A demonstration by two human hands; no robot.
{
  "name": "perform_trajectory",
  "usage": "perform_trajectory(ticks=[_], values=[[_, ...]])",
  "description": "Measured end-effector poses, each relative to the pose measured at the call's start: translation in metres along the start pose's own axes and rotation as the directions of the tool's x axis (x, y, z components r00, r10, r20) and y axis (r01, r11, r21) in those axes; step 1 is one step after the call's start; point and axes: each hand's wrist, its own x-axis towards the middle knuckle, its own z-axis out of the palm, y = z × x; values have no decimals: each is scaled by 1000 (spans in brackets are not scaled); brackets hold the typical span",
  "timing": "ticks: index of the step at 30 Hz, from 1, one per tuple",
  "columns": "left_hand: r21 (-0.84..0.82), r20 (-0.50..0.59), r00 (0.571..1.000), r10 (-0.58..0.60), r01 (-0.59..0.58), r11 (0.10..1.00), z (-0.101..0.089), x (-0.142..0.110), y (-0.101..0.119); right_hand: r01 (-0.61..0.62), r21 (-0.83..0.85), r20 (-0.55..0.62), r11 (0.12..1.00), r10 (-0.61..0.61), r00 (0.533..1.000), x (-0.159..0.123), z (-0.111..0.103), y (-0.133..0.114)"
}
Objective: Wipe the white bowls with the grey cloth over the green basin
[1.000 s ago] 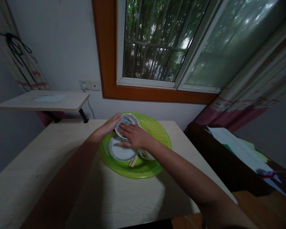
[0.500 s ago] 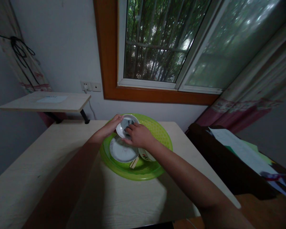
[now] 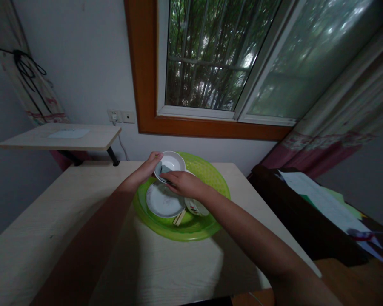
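Note:
A white bowl (image 3: 176, 160) is tilted above the green basin (image 3: 212, 172), its inside facing me. My left hand (image 3: 150, 165) grips its left rim with the thumb over the edge. My right hand (image 3: 187, 183) has its fingers closed on a grey-green cloth (image 3: 162, 170), pressed against the bowl's lower left inside. Below the bowl, a white plate (image 3: 164, 202) lies in the basin. To its right sits another bowl with a coloured pattern (image 3: 196, 207), partly covered by my right forearm. Light wooden chopsticks (image 3: 179, 218) lie between them.
The basin stands on a pale wooden table (image 3: 169, 267). A small raised shelf (image 3: 92, 138) with a paper on it is at the left. Behind are a wall socket (image 3: 115, 115) and a window. Right of the table, papers (image 3: 319, 199) lie on a dark brown surface.
My right hand has moved the cloth from the middle of the bowl toward its lower left side. More of the bowl's white inside shows. My left hand keeps its hold on the rim.

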Motion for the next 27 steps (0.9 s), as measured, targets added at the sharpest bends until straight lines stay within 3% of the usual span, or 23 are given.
perform_trajectory(ticks=[7, 16, 21, 27], values=[[-26, -6, 1000, -25, 25, 999, 1, -2, 3, -9, 56, -6, 998, 9, 1000, 0, 4, 3], [4, 8, 1000, -31, 31, 1000, 3, -4, 8, -78, -195, 39, 978, 87, 995, 0, -10, -5], [6, 18, 999, -40, 40, 999, 3, -6, 9, -122, -242, 28, 962, 133, 991, 0, -13, -8], [14, 16, 999, -28, 28, 1000, 2, -4, 7, -66, -207, -2, 976, 67, 998, -1, -7, -3]])
